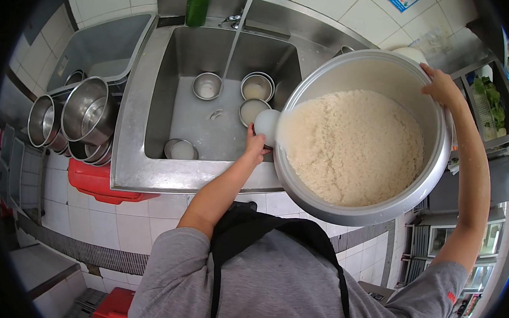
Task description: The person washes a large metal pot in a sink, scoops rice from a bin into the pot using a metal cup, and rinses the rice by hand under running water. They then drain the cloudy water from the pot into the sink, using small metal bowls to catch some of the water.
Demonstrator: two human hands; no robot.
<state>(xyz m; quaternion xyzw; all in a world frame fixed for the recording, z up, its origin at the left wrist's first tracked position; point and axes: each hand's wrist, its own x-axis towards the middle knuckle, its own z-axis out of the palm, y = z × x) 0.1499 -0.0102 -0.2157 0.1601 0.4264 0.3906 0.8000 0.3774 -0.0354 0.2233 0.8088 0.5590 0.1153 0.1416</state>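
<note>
A large metal pot (306, 191) full of wet rice (356, 144) leans toward the sink, its mouth tilted to the left. My right hand (441, 87) is closed over the pot's far right rim. At the pot's left edge, my left hand (256, 145) grips a small bowl (265, 125) that looks filled with cloudy white liquid. Whitish liquid lies along the pot's lower left rim, right beside this bowl. Part of the bowl and some left fingers are hidden.
Several small metal bowls (207, 86) sit in the steel sink (128, 172), under and around the faucet (238, 37). A green bottle (198, 6) stands behind. Steel pots (90, 113) and a grey tub (135, 36) are on the left, above a red bin (100, 182).
</note>
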